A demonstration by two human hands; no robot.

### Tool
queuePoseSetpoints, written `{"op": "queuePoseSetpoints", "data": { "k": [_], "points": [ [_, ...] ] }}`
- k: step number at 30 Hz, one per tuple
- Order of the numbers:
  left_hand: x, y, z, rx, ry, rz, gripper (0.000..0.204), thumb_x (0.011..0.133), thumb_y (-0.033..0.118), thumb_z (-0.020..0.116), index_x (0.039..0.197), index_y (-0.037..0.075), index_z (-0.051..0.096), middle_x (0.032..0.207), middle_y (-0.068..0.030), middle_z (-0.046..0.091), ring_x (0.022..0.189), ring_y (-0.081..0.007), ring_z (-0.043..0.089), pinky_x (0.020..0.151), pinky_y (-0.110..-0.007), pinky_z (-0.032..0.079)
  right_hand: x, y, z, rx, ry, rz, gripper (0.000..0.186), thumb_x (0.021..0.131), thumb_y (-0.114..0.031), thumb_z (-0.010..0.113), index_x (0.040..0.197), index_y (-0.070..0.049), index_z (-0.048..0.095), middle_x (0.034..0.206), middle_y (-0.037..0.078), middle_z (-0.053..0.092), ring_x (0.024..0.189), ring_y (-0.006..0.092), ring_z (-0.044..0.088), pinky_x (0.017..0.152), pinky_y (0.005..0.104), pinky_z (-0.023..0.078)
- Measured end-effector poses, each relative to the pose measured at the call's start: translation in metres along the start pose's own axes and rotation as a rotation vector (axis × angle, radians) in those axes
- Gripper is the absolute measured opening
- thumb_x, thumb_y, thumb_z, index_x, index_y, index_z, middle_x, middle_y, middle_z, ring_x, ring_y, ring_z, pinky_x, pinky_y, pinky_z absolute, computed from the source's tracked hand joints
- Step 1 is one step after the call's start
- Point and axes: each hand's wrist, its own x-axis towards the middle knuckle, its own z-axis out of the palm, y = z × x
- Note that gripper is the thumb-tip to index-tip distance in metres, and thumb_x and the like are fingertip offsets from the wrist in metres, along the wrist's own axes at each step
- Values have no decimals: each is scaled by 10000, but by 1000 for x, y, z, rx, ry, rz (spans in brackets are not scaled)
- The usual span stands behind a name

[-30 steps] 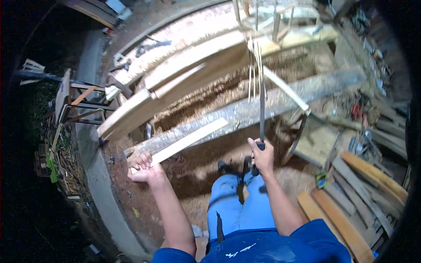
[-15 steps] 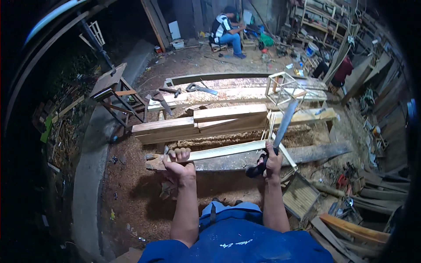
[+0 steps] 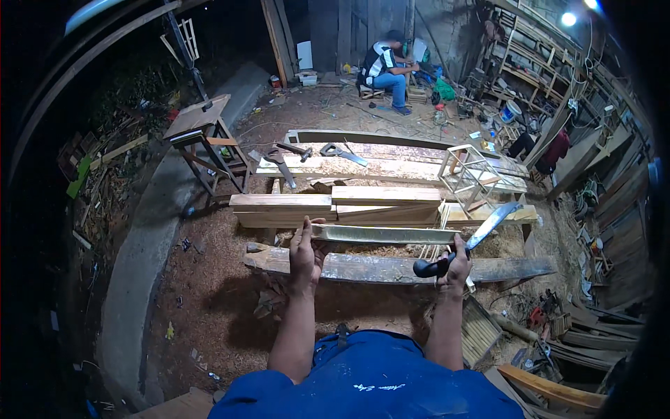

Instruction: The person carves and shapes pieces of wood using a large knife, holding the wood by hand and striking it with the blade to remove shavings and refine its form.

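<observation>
Out in front of me, a pale wooden strip (image 3: 387, 235) spans between both hands, held level. My left hand (image 3: 303, 260) grips its left end, thumb up, fingers behind the wood. At the other end my right hand (image 3: 455, 269) pinches the strip while also holding a machete (image 3: 493, 226) by its dark handle. The blade points up and to the right, away from me. Beneath the strip runs a rough weathered plank (image 3: 349, 268), apart from it. Thick squared timbers (image 3: 286, 211) lie just beyond.
Handsaws (image 3: 342, 152), a hammer (image 3: 296, 149) and a stick-built cube frame (image 3: 469, 174) rest on the far boards among shavings. A small wooden stand (image 3: 209, 143) is at left. One person (image 3: 385, 73) sits at the back; another (image 3: 555, 150) is partly hidden at right.
Both hands have raised the strip and turned it, so a different face shows. My left fingers have shifted from curled over the end to upright. The machete now leans further right.
</observation>
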Motion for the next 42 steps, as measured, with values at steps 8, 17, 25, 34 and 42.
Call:
{"op": "queuePoseSetpoints", "data": {
  "k": [8, 17, 25, 34, 42],
  "points": [
    [4, 18, 6, 32, -198, 21, 307, 970, 87, 642, 1248, -29, 584, 1128, -170, 692, 970, -212, 711, 860, -346, 627, 7, 23, 1, -32, 91, 103, 189, 904, -213, 719, 905, -81, 585, 686, 13, 527, 472, 142, 491, 442, 290, 438],
    [13, 14, 18, 143, -148, 121, 227, 928, 121, 717, 1124, 26, 652, 1113, -131, 701, 989, -185, 689, 866, -352, 614, 18, 21, 12, -40, 91, 223, 203, 890, -214, 722, 934, -99, 561, 761, 12, 546, 496, 118, 504, 449, 245, 462],
    [21, -14, 37, 167, -43, 218, 257, 915, 161, 743, 1106, 17, 649, 1041, -116, 703, 942, -195, 700, 815, -352, 635, 41, -6, 11, -3, 4, 243, 342, 899, -357, 763, 879, -81, 562, 735, 19, 557, 469, 124, 496, 422, 275, 437],
    [14, -24, 63, 134, -141, 195, 276, 970, 107, 654, 1224, 9, 613, 1166, -157, 690, 1057, -209, 683, 889, -358, 612, 68, -20, 2, -17, -74, 206, 273, 900, -270, 770, 963, -56, 612, 744, 20, 566, 492, 134, 520, 439, 276, 457],
    [18, -35, 30, 212, -242, 262, 293, 973, 85, 625, 1261, 42, 591, 1206, -157, 654, 1091, -277, 663, 842, -447, 640, 80, -27, 7, 163, -221, 279, 243, 934, -281, 735, 967, -89, 591, 725, 29, 549, 549, 146, 560, 534, 318, 523]
  ]
}}
